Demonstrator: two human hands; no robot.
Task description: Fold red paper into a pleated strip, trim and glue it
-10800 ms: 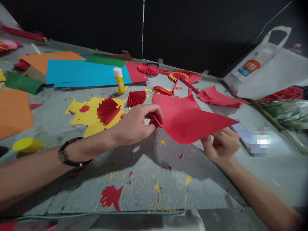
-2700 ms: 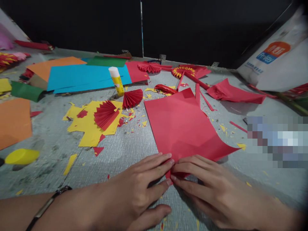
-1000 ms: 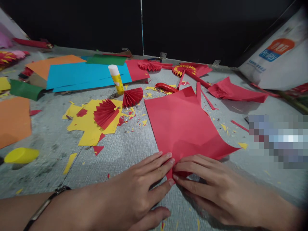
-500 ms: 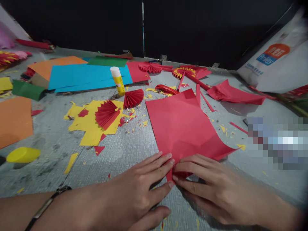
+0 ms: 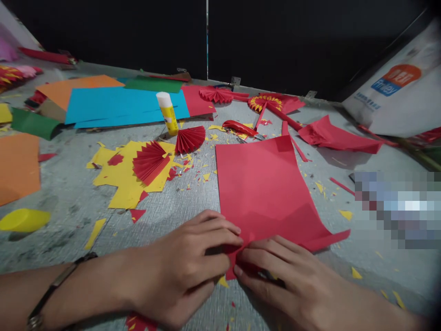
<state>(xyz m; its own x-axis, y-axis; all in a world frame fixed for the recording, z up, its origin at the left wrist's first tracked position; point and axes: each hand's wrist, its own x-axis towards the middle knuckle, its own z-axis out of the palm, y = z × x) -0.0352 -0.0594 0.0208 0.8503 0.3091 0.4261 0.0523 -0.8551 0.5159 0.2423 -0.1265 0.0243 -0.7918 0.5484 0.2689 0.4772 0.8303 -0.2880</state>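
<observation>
Pressing down on the near edge of the red sheet [image 5: 260, 184], both hands formed the grip: the left hand [image 5: 188, 264] had its fingers bent and clamped on the near left corner, and the right hand [image 5: 285, 280] was closed on the same edge just beside it. Thumbs mostly hidden. The sheet lay on the bench [image 5: 186, 202], running from under the grip to well beyond it; its near right corner, to the right of the grip, stood up with a narrow turned strip.

Progress, judged from the layout: folding appeared to have begun at the near edge only. Most of the sheet beyond the grip was unpleated, so the bulk of the folding seemed to be left. Pleated pieces were present already: one red fan [image 5: 150, 164] on the yellow paper [image 5: 120, 179] left of and beyond the grip, a second fan [image 5: 190, 140] past it, and a red-and-yellow rosette [image 5: 265, 103] farther out. No fan was joined to the sheet in hand.

Writing: the glue stick [image 5: 168, 115], capped, beyond the grip and to its left, carried small print on a yellow label, not legible. The white bag [image 5: 396, 92], far off to the right of the grip, bore an orange and blue logo; the Latin letters read roughly "Finley", spelling uncertain. Characters above and below them were too blurred to read.
</observation>
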